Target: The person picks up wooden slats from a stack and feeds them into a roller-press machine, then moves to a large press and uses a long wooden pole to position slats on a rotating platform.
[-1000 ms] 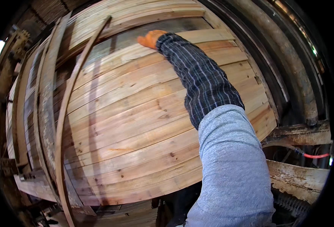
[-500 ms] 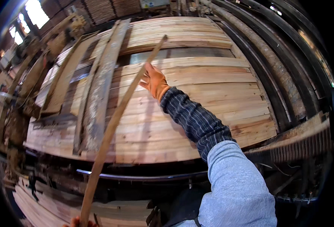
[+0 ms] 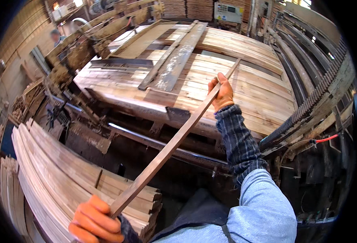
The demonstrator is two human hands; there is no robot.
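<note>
A long, narrow wooden strip (image 3: 168, 148) runs slantwise between my two gloved hands. My left hand (image 3: 95, 220), in an orange glove at the lower left, is closed around its near end. Further up, my right hand (image 3: 221, 92) grips the strip close to its far end, thumb along the top. Beyond my right hand lies a wide layer of pale wooden strips (image 3: 211, 75) on the machine bed. Beneath my left hand is a stack of long wooden strips (image 3: 65, 162).
Metal beams (image 3: 178, 56) lie across the strips on the bed. A toothed rack (image 3: 308, 97) rises at the right, near a red hose (image 3: 326, 139). A shiny metal rod (image 3: 146, 139) spans the machine's front edge. A control box (image 3: 228, 13) stands at the back, and a person (image 3: 56, 36) at the far left.
My view has swung left and down. My left hand has come fully into sight on the strip's near end. My right hand still holds the strip, now nearer the bed's front edge.
</note>
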